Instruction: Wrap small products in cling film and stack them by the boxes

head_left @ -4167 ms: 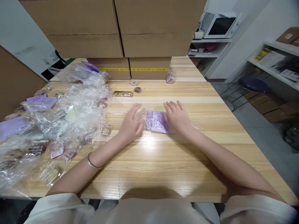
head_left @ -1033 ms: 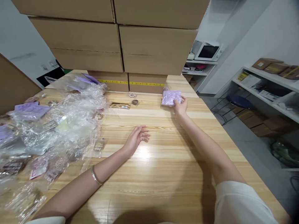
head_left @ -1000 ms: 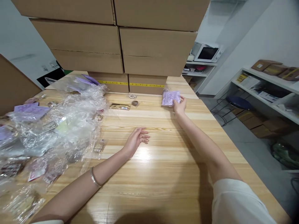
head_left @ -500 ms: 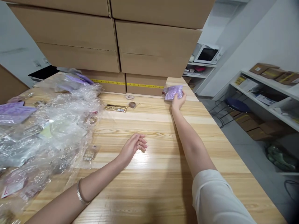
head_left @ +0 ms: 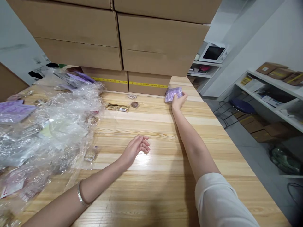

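While my R hand (head_left: 179, 101) has fingers closed round the lower R part of a clear-wrapped purple packet (head_left: 172, 94), that packet sits at the far side of the wood-grain tbl (head_left: 153, 126), just beside the R end of the lower cardboard boxes (head_left: 149, 82); can't tell if its bottom edge touches the wood. My L hand (head_left: 136, 147) is half-open, fingers loosely curled, palm turned inward, over the mid. of the tbl, well apart from the packet; can't tell if it rests on the surface. A silver bracelet (head_left: 81, 194) circles my L forearm. Btwn my hands & the boxes, left of the packet, lie a gold foil packet w/ a barcode label (head_left: 117, 107), a dark brown round piece in clear wrap (head_left: 134, 104) just right of it, & a pale round wrapped piece (head_left: 132, 96) behind. Nearer my L forearm there's a small clear sachet w/ printing (head_left: 90, 154), at the edge of a big heap of crumpled clear plastic bags (head_left: 68, 110). More purple sheets (head_left: 15, 111) lie at the heap's L side. Yellow tape (head_left: 146, 84) runs across the lower boxes; larger cartons (head_left: 156, 44) are stacked above. Off to the R, beyond the tbl: a white microwave (head_left: 213, 52) on a shelf, plus a round dark-blue stool (head_left: 242, 105).
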Tool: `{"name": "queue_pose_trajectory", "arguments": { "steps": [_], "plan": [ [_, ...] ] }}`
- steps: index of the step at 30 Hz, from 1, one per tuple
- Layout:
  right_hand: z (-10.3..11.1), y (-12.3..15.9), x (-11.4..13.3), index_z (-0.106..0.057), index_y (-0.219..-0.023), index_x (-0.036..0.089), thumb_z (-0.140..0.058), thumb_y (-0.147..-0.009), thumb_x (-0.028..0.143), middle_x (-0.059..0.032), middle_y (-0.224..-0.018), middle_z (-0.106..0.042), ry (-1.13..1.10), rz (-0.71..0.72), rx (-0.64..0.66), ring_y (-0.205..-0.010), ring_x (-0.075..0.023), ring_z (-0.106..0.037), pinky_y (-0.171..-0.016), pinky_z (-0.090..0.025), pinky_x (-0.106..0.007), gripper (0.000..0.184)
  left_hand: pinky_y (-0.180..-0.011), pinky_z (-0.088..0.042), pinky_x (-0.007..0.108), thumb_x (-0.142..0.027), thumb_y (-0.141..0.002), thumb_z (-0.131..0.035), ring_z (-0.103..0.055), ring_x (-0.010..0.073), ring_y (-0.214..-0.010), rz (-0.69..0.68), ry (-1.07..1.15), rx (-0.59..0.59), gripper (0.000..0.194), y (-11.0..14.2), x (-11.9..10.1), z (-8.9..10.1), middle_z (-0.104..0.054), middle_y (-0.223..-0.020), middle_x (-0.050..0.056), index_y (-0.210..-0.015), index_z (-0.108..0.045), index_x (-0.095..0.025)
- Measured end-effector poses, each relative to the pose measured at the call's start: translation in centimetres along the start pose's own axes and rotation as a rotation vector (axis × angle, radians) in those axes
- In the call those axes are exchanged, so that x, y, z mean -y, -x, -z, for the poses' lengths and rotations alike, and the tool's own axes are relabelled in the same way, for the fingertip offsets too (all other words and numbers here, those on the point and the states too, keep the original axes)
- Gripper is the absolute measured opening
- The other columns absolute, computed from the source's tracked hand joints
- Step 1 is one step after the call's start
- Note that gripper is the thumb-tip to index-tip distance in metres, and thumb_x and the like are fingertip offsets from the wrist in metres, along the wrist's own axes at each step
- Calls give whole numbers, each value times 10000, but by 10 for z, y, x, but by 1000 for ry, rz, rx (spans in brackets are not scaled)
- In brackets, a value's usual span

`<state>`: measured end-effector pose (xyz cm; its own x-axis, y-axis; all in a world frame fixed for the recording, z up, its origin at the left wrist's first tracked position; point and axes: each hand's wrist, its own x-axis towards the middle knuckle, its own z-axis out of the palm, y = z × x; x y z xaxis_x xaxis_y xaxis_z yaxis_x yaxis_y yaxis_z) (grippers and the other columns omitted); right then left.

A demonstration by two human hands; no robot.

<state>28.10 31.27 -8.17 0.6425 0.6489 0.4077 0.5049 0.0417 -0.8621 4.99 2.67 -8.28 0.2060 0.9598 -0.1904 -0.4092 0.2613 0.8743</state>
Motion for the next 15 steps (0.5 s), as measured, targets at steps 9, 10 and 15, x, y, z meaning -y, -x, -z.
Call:
{"name": "queue_pose_trajectory", "arguments": {
  "steps": [9,10,15],
  "plan": [
    [-30,-19,-3,-438,-1277,119,-415,-876,191,-215,-1324,-476,179,-16,158,-1264,-281,-487,-1045,-398,-465,408,-611,-520,303,-524,-889,-608,-639,170,-699,2,-10,19,419,0,2,1,-642,-812,62,-995,-621,-120],
    [-28,-22,-8,-449,-1287,110,-444,-864,211,-212,-1326,-492,200,2,203,-1259,-275,-493,-1064,-382,-455,434,-610,-519,302,-529,-881,-616,-640,169,-695,3,-13,21,423,0,2,1,-643,-810,62,-988,-621,-120],
    [-3,-19,-27,-357,-1456,110,-609,-779,425,-231,-1508,-377,326,81,370,-1402,-347,-330,-1149,-222,-550,788,-607,-508,295,-592,-827,-644,-625,157,-647,6,-73,26,488,-1,3,-2,-634,-766,52,-953,-610,-122]
  ]
}}
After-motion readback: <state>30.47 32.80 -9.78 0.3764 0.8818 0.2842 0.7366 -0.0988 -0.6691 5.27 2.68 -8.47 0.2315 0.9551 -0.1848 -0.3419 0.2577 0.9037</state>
